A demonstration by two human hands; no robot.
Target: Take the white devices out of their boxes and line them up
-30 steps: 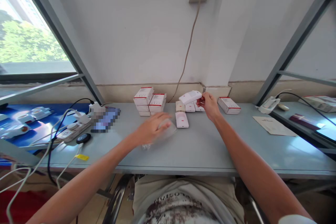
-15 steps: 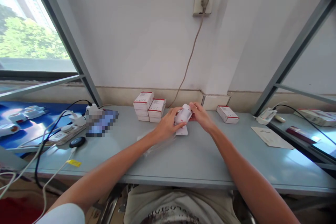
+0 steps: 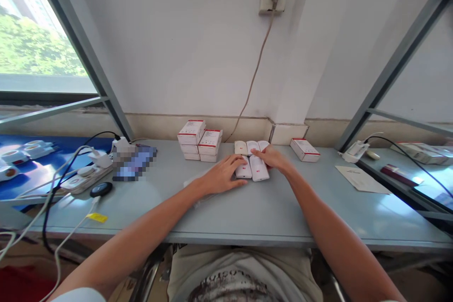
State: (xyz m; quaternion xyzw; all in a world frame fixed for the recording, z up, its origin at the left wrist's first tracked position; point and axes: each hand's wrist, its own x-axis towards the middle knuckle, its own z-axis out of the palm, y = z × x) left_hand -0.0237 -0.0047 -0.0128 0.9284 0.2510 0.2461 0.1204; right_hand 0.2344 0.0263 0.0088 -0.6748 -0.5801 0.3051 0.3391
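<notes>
Several flat white rounded devices with small red logos lie close together in two rows on the desk. My left hand rests beside the front left white device, fingers stretched over its upper left part and thumb apart near its lower edge. My right hand grips the upper end of the front right white device, thumb on top and the other fingers partly hidden. Behind them are a cream-toned device and two white ones. Crumpled clear plastic shows near my left wrist.
Stacked white-and-red boxes stand left of the devices. Another box sits to the right, near a paper sheet. On the left lie a blurred-out phone, a power strip, a black round device and cables.
The white device held up between both hands is down on the desk in the group. My hands have parted and lowered a little, uncovering the rows. The view has shifted slightly.
</notes>
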